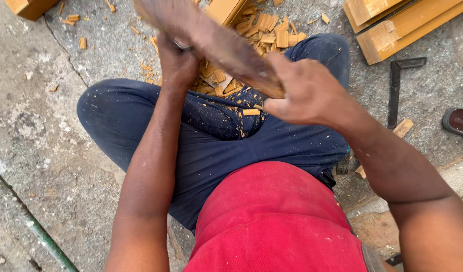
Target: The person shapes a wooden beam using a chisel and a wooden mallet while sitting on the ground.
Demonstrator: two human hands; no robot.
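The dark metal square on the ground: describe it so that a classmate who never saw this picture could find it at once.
Start at the stacked timber lengths at the top right. Just below them, on the concrete floor beside the person's knee, lies the metal square. It is the only black, L-shaped tool there; the wood chips and offcuts nearby are all pale orange.

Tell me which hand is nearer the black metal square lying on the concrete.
Right. The right hand grips the blurred wooden piece just left of the black square; the left hand sits farther left, beyond it.
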